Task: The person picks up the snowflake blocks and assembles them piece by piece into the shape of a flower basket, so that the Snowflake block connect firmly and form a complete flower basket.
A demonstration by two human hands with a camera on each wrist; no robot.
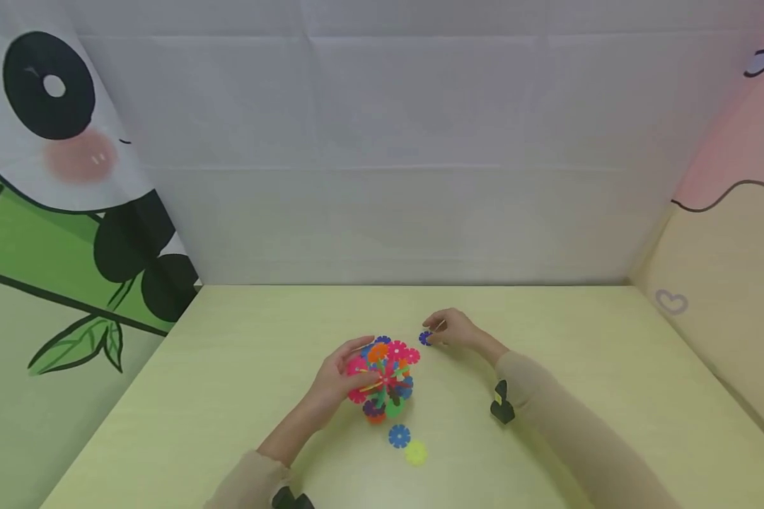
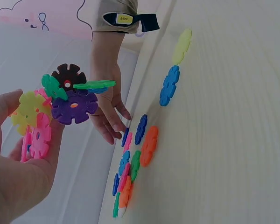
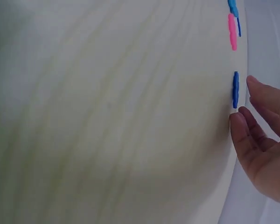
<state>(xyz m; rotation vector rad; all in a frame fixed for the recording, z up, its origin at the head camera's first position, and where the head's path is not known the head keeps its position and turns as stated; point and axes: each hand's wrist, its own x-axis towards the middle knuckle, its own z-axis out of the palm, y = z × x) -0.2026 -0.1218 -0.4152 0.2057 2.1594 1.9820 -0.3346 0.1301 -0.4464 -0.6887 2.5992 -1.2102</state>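
Observation:
My left hand holds a ball-like cluster of interlocking notched plastic discs, with pink, yellow, purple, black and green pieces showing. The left wrist view has it raised above the table, between thumb and fingers. Over at the far side, my right hand is beside a dark blue notched disc that lies on the table. The right wrist view shows that blue disc flat, with the fingertips close to its edge. Whether they touch it I cannot tell.
A blue disc and a yellow disc lie on the near part of the table. Several more loose discs, among them an orange disc, lie beneath the cluster. A white cloth wall stands behind the table.

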